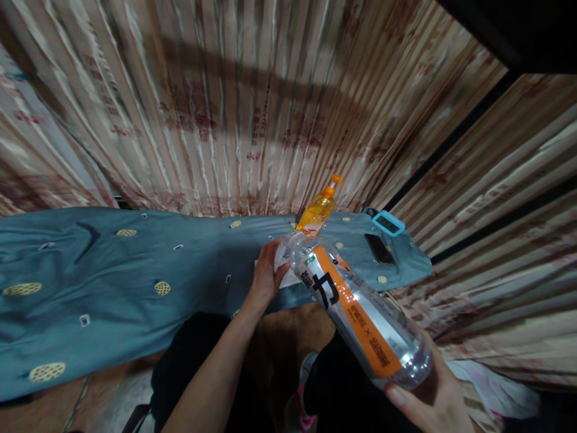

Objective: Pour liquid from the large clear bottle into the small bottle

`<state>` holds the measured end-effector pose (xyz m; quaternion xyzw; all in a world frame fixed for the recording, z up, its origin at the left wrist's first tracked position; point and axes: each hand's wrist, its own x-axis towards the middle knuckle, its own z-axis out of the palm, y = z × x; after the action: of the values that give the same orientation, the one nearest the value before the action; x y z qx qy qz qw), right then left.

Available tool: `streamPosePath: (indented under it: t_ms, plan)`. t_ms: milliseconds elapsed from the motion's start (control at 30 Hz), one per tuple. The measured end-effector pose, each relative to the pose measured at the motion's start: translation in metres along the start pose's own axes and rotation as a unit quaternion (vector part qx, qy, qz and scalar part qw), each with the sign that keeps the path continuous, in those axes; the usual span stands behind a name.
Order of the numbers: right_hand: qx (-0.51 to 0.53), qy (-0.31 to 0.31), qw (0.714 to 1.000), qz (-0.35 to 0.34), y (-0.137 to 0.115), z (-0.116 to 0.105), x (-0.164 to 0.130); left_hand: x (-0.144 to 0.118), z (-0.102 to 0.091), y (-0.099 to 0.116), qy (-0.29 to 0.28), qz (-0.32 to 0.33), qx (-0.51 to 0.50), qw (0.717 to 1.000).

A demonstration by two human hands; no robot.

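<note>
A large clear plastic bottle [360, 325] with an orange and silver label is held tilted, its neck up to the left. My right hand [435, 394] grips it around the base at the lower right. By the neck, my left hand [265, 276] is closed with a white tissue [288, 278] in its fingers. The tissue appears to touch the bottle's mouth, though the fingers hide part of it. Just behind the neck stands an orange pump bottle [317, 210] of yellow-orange liquid.
A grey-green patterned cloth [112, 252] covers the long narrow surface before me. At its right end lie a dark phone [379, 249] and a small blue-framed digital clock [388, 223]. Pleated curtains [252, 108] hang behind, with dark poles [455, 135] at the right.
</note>
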<state>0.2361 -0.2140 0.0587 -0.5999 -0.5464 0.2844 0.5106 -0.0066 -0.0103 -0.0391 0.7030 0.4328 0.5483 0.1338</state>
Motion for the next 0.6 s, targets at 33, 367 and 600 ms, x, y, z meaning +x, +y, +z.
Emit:
streamPosePath:
  t_ms: [33, 367, 600]
  plan:
    - [-0.002, 0.001, 1.000, -0.009, 0.002, -0.003, 0.001, 0.000, 0.000, 0.000, 0.000, -0.004, 0.002, 1.000]
    - [-0.003, -0.004, 0.999, -0.036, 0.005, -0.006, 0.003, 0.000, -0.001, -0.002, -0.012, -0.015, -0.005, 1.000]
    - [-0.055, -0.075, 0.991, -0.101, 0.005, -0.017, 0.010, 0.001, -0.001, 0.000, -0.008, -0.010, -0.009, 1.000]
